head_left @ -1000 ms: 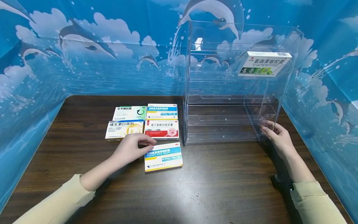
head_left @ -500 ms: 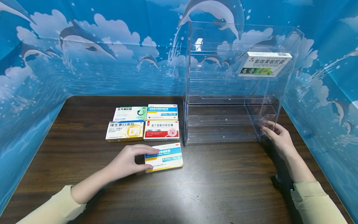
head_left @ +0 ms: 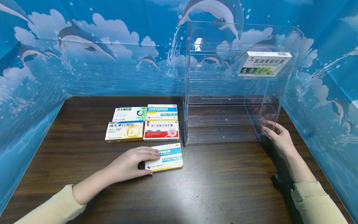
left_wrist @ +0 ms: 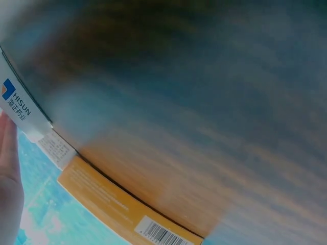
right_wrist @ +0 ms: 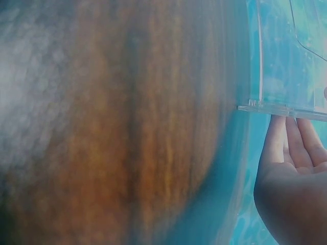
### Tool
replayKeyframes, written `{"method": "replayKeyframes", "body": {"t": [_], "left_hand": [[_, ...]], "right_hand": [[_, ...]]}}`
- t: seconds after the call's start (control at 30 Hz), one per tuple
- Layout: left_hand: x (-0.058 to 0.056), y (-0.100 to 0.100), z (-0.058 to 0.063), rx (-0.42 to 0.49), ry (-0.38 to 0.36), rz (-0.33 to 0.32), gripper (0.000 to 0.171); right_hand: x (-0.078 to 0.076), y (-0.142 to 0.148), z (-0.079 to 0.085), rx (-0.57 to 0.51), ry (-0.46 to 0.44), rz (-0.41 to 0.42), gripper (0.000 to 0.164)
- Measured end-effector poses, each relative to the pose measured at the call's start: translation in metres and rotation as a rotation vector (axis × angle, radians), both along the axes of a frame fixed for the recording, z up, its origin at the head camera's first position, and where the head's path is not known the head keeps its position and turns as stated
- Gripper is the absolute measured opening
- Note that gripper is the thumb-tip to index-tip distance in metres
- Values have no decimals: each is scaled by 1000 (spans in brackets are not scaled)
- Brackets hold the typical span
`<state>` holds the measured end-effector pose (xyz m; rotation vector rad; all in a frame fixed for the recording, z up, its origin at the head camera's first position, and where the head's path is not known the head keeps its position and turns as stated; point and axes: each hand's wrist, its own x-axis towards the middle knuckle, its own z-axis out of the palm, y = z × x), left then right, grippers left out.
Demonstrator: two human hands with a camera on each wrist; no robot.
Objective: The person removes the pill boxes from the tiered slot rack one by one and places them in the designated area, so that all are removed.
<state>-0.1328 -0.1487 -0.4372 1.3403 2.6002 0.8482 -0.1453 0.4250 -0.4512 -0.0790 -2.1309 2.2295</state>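
My left hand (head_left: 137, 161) lies over the left end of a white, blue and yellow medicine box (head_left: 170, 158) lying flat on the table. Its fingertips rest on the top face, while the thumb is at the near left corner. In the left wrist view, part of that hand (left_wrist: 7, 189) shows beside the end of a box marked HISUN (left_wrist: 20, 104). My right hand (head_left: 278, 137) pinches the lower right side wall of a clear plastic display rack (head_left: 223, 137). Fingers and thumb are on opposite sides of that wall; in the right wrist view the fingers (right_wrist: 301, 143) meet its edge.
Behind the left hand lie a green-and-white box (head_left: 128, 114), a yellow vitamin D box (head_left: 124, 131), a red-and-white box (head_left: 161, 130) and another blue-and-yellow box (head_left: 162, 112). A white-and-green capsule box (head_left: 264, 64) sits high in the rack. A dolphin-print curtain (head_left: 112, 74) surrounds the dark table (head_left: 223, 186).
My left hand has come down from the box's upper left corner onto its left end, and the thumb has slid off the top face to the near corner. The right hand keeps still.
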Motion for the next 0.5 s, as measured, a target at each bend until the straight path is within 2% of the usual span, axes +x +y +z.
{"method": "replayKeyframes", "body": {"t": [0.27, 0.5], "left_hand": [[-5, 1, 2, -40, -48, 18, 53], [-11, 0, 2, -52, -30, 14, 52]], "right_hand": [[1, 0, -1, -16, 17, 18, 28], [0, 1, -2, -1, 18, 16, 30]]}}
